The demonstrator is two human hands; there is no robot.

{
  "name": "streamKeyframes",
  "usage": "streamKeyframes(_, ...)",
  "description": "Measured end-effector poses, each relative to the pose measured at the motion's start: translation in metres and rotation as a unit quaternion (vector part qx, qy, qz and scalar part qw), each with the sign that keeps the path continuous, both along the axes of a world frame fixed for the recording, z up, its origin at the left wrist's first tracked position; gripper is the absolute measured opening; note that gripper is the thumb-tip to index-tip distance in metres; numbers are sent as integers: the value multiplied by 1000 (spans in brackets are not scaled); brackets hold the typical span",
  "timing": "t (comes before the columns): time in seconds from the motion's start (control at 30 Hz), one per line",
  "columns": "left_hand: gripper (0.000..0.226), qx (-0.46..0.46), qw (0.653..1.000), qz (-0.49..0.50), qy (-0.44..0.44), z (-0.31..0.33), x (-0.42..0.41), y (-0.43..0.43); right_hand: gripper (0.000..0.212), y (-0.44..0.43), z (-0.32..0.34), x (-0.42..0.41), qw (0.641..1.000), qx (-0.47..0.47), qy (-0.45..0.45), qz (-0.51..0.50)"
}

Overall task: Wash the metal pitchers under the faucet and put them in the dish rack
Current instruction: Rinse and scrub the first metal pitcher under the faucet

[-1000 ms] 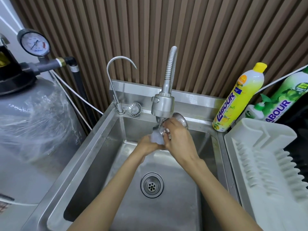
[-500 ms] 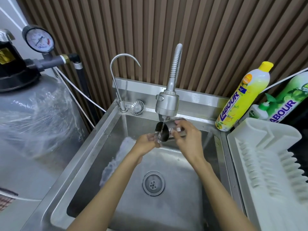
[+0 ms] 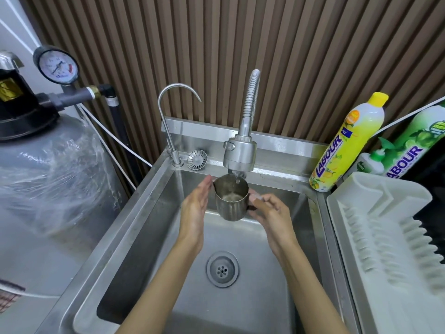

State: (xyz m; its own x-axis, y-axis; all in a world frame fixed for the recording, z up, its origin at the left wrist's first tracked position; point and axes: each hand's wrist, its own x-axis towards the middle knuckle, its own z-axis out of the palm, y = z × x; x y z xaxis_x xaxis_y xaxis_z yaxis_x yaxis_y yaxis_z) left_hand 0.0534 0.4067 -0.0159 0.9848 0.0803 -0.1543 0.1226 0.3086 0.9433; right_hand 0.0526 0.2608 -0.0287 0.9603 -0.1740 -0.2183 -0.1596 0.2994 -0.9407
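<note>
pitcher (image 3: 231, 201) now upright, was sideways | left hand (image 3: 195, 208) fingers straight against its side | right hand (image 3: 269, 213) fingers curled round handle (image 3: 255, 196)

The scene is lit brightly and evenly from above, and no hard shadows are cast. Soft glare is seen on the steel walls of the sink (image 3: 144, 237) and on the plastic-wrapped tank (image 3: 55, 174) left of the sink. The sink's near left wall is darkened by shade. Away from the sink, the wall slats (image 3: 289, 56) are fanned outward by wide-angle distortion. The dish rack (image 3: 375, 213), right of the sink, is rendered pale and slightly soft.
</note>
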Motion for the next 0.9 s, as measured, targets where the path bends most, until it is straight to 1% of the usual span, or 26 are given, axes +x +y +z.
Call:
streamKeyframes(0.07, 31, 3, 1000, 13, -9, 1, 2, -1, 20, -2, 3, -1, 999, 37, 18, 21)
streamKeyframes(0.1, 30, 11, 1000, 14, -16, 0, 3, -1, 19, -3, 5, -1, 999, 41, 18, 14)
streamKeyframes(0.17, 33, 41, 999, 10, -23, -2, 5, -1, 17, -6, 9, 0, 1000, -19, 10, -21)
streamKeyframes(0.23, 30, 45, 999, 16, -21, -3, 6, -2, 15, -9, 14, 0, 997, -77, 8, -21)
streamKeyframes(0.27, 26, 37, 999, 21, -18, -3, 6, -3, 14, -9, 16, 0, 997, -76, 9, -8)
streamKeyframes(0.3, 22, 29, 999, 23, -15, -2, 5, -4, 15, -9, 17, 0, 998, -57, 10, -1)
streamKeyframes(0.37, 28, 26, 999, 15, -20, -3, 5, -6, 19, -12, 19, 1, 1000, -14, 4, -15)
streamKeyframes(0.4, 32, 29, 999, 11, -22, -3, 4, -7, 20, -14, 21, 2, 1000, -14, -1, -21)
streamKeyframes(0.47, 35, 29, 999, 15, -26, -4, 2, -8, 18, -19, 24, 2, 1000, -22, -6, 8)
streamKeyframes(0.53, 32, 17, 999, 28, -22, -5, 2, -8, 17, -18, 26, 1, 999, -19, -8, 32)
streamKeyframes(0.57, 32, 17, 999, 30, -20, -4, 2, -9, 16, -17, 26, 1, 999, -27, -13, 24)
streamKeyframes(0.63, 34, 25, 999, 26, -15, -5, 3, -12, 16, -15, 27, 2, 997, -78, -21, 2)
streamKeyframes(0.67, 34, 22, 999, 30, -12, -6, 3, -12, 15, -14, 29, 3, 995, -94, -21, 12)
streamKeyframes(0.73, 35, 12, 999, 49, 0, -3, 3, -12, 12, -13, 29, 2, 996, -80, -15, 37)
streamKeyframes(0.8, 30, 13, 999, 42, -6, 0, 3, -10, 13, -13, 28, 1, 998, -56, -17, 22)
streamKeyframes(0.83, 31, 20, 999, 34, -12, 2, 3, -10, 14, -13, 28, 2, 997, -71, -18, 9)
streamKeyframes(0.9, 30, 27, 999, 29, -15, 3, 2, -7, 15, -14, 28, 3, 995, -96, -11, 18)
